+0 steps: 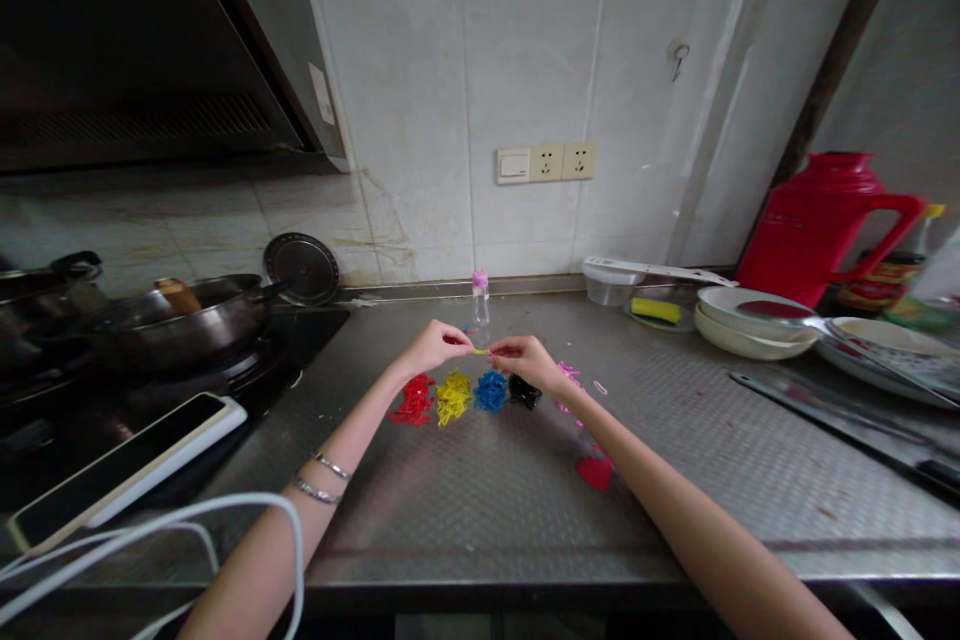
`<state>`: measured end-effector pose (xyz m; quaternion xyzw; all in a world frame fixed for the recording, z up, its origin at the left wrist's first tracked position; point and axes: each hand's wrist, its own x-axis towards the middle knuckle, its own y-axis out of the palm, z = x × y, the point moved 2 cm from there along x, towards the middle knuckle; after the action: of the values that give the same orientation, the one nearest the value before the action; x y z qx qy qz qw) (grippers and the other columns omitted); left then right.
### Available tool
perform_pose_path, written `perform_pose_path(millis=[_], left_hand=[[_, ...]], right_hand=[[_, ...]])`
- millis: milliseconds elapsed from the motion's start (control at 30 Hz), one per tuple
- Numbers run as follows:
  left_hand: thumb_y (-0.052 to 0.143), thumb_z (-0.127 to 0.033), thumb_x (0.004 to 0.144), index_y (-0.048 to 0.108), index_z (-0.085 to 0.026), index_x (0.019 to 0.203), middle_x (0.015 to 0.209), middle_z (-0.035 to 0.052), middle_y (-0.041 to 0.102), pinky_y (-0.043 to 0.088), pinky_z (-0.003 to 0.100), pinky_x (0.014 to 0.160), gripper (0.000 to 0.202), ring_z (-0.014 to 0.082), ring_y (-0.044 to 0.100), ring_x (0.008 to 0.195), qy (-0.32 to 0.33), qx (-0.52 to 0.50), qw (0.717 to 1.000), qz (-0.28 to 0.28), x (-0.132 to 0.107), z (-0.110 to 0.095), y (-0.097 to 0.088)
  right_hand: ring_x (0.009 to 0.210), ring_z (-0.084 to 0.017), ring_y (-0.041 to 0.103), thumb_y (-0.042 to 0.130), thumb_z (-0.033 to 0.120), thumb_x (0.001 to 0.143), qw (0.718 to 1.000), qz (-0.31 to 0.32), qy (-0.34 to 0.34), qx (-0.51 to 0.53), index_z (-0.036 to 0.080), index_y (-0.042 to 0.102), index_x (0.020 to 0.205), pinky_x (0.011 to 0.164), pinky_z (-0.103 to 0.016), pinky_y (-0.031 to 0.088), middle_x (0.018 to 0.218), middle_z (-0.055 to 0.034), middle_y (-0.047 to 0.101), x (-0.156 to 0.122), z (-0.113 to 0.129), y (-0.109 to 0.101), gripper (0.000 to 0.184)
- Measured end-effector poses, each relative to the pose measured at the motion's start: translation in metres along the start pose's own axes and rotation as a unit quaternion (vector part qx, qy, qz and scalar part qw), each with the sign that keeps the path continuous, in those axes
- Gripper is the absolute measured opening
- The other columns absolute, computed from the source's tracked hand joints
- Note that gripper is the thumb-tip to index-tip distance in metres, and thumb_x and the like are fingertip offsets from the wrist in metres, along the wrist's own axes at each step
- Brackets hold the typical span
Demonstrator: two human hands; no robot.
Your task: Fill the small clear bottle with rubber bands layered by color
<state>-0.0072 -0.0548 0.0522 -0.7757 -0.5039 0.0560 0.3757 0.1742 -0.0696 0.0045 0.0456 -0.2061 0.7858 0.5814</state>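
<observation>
On my feed, the left hand (442,346) and right hand (523,360) pinch a small yellow piece (481,352), presumably for fine control, near a likely colour-sorted blue pile (490,392).

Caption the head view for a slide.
Left hand and right hand pinch a yellow piece; nearby, red pile, yellow pile, blue pile, black pile and pink-capped bottle.
</observation>
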Motion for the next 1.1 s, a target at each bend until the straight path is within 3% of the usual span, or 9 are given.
perform_pose_path(millis=[133,233,367,500,700,867,1100], left_hand=[[0.061,-0.026,0.065,0.069,-0.012,0.074,0.073,0.0070,0.068,0.042,0.024,0.065,0.019,0.0137,0.058,0.067,-0.027,0.010,0.999,0.019,-0.001,0.010,-0.013],[0.062,-0.027,0.063,0.069,-0.012,0.074,0.072,0.0067,0.068,0.041,0.023,0.063,0.020,0.0132,0.057,0.065,-0.042,0.016,0.997,0.068,-0.003,0.017,-0.018],[0.063,-0.028,0.061,0.070,-0.012,0.073,0.068,0.0056,0.067,0.039,0.021,0.059,0.021,0.0118,0.054,0.060,-0.058,0.034,0.986,0.153,-0.007,0.027,-0.017],[0.064,-0.030,0.059,0.070,-0.011,0.073,0.065,0.0049,0.066,0.035,0.020,0.053,0.024,0.0101,0.050,0.054,-0.079,0.059,0.977,0.191,-0.010,0.034,-0.014],[0.055,-0.049,0.066,0.069,-0.010,0.073,0.052,0.0018,0.059,0.025,0.021,0.043,0.041,0.0061,0.036,0.041,-0.104,0.067,0.981,0.149,-0.010,0.039,-0.019],[0.053,-0.051,0.068,0.067,-0.009,0.068,0.050,0.0012,0.054,0.025,0.020,0.041,0.044,0.0058,0.036,0.040,-0.115,0.034,0.987,0.108,-0.008,0.044,-0.023],[0.053,-0.050,0.067,0.065,-0.010,0.066,0.049,0.0005,0.053,0.025,0.019,0.042,0.043,0.0058,0.036,0.040,-0.123,0.014,0.987,0.103,-0.008,0.050,-0.021]], right_hand=[[0.060,-0.013,0.058,0.062,0.032,0.065,0.999,-0.029,0.005,-0.012,0.012,0.065,0.083,0.051,-0.022,0.047,0.067,-0.0041,0.065,0.001,0.001,-0.007,0.027],[0.059,-0.012,0.058,0.062,0.032,0.064,0.998,-0.053,0.008,-0.017,0.012,0.065,0.083,0.050,-0.021,0.047,0.068,-0.0040,0.065,0.002,0.001,-0.014,0.027],[0.058,-0.012,0.057,0.062,0.032,0.064,0.998,-0.064,0.003,-0.025,0.011,0.065,0.082,0.050,-0.021,0.047,0.067,-0.0043,0.064,0.004,-0.002,-0.023,0.028],[0.056,-0.012,0.057,0.062,0.033,0.064,0.996,-0.073,0.002,-0.048,0.011,0.065,0.081,0.049,-0.021,0.046,0.064,-0.0043,0.064,0.006,-0.004,-0.033,0.028],[0.057,-0.013,0.058,0.059,0.029,0.066,0.986,-0.060,0.003,-0.156,0.011,0.066,0.081,0.050,-0.021,0.045,0.065,-0.0052,0.065,0.000,0.008,-0.064,0.025],[0.065,-0.014,0.061,0.056,0.021,0.066,0.950,-0.027,-0.015,-0.312,0.014,0.068,0.078,0.060,-0.021,0.045,0.070,-0.0042,0.067,-0.026,0.017,-0.093,0.019],[0.066,-0.014,0.061,0.052,0.016,0.065,0.918,0.033,0.024,-0.396,0.016,0.069,0.079,0.061,-0.019,0.044,0.071,-0.0033,0.068,-0.052,0.006,-0.102,0.022]])
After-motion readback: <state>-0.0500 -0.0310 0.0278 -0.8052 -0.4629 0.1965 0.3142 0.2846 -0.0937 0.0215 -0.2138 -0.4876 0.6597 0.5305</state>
